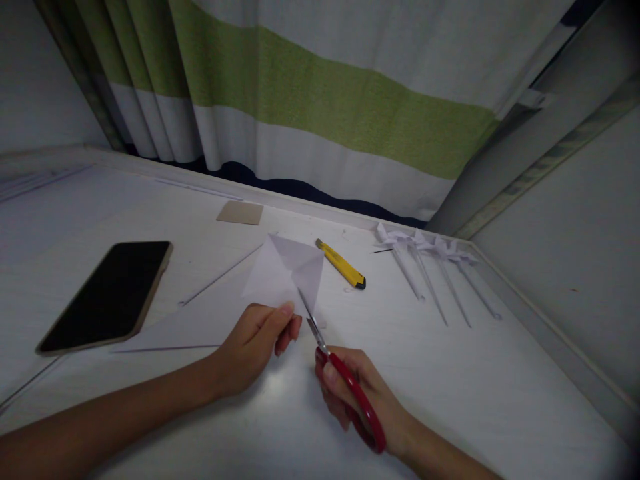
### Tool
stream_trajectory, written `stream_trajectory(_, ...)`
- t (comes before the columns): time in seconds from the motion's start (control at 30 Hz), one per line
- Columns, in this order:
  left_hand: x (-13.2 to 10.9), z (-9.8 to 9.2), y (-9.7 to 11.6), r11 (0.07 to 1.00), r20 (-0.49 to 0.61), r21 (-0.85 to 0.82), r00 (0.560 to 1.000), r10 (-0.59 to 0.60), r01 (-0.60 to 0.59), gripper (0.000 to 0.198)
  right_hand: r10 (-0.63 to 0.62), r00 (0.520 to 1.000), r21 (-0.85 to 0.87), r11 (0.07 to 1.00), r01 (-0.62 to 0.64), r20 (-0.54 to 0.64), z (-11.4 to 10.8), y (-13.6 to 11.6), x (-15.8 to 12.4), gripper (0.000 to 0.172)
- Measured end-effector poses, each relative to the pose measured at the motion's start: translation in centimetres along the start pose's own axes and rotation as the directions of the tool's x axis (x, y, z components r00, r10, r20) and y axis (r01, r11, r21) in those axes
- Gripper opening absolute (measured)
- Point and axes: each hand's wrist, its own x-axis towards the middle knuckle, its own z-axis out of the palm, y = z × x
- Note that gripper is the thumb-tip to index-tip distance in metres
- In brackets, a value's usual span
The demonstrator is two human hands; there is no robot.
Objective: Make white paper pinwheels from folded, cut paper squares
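A white paper square (273, 270) with creases is held up over the table, pinched at its near edge by my left hand (257, 343). My right hand (357, 393) grips the red handles of the scissors (356, 393). The scissor blades point up and to the left, set at the near right part of the square, with a cut line reaching toward its middle. Under and left of the square lies a larger white paper piece (193, 317). A yellow utility knife (343, 265) rests just to the right of the square.
A black phone (107, 293) lies at the left, near a thin paper stick (220, 275). A beige card (240, 213) sits farther back. Several white paper pinwheels (440, 267) on sticks lie at the right. Behind the table hangs a curtain (320, 87).
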Motion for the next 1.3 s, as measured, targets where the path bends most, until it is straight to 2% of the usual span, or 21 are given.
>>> stream_trajectory(0.3,-0.12,-0.26,-0.87,0.997,-0.046,-0.032,0.996,0.073,-0.075,0.037,0.010,1.000,0.002,1.000,-0.010,-0.001,0.30,0.20,-0.07,0.040)
stream_trajectory(0.37,-0.06,-0.23,-0.71,0.999,-0.086,-0.011,0.996,0.036,-0.037,0.038,-0.001,1.000,-0.004,1.000,0.001,0.001,0.33,0.25,-0.08,0.039)
stream_trajectory(0.5,-0.06,-0.09,-0.20,0.993,-0.175,0.031,0.979,-0.109,0.116,0.044,0.009,1.000,0.011,1.000,-0.009,0.004,0.38,0.27,-0.19,0.037)
stream_trajectory(0.6,-0.14,-0.08,-0.06,0.990,-0.158,0.073,0.981,-0.111,0.124,0.045,0.001,1.000,0.007,1.000,-0.001,0.014,0.38,0.32,-0.30,0.036)
stream_trajectory(0.83,-0.28,-0.19,-0.34,0.998,-0.185,0.062,0.983,-0.002,0.014,0.040,-0.018,1.000,0.009,1.000,0.017,0.019,0.43,0.28,-0.39,0.036)
stream_trajectory(1.03,-0.28,-0.31,-0.20,0.996,-0.133,0.087,0.991,-0.010,0.021,0.042,-0.002,1.000,0.013,1.000,0.002,0.007,0.43,0.41,-0.47,0.035)
stream_trajectory(1.3,-0.27,-0.27,-0.34,0.995,-0.094,0.089,0.995,-0.028,0.037,0.042,0.001,0.998,0.038,0.999,-0.003,0.070,0.43,0.28,-0.39,0.034)
